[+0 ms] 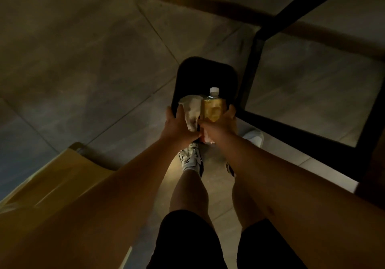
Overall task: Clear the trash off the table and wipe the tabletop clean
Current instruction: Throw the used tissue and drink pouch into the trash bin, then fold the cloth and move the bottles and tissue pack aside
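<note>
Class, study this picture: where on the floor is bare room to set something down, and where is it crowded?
Free: the wide tiled floor left of the black bin, and the tiles inside the black frame. Crowded: over the bin, where the left hand holds crumpled paper and the right hand a bottle.

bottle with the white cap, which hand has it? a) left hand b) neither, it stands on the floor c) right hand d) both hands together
c: the right hand grips the bottle over the black bin, while the left hand holds crumpled paper.
</note>
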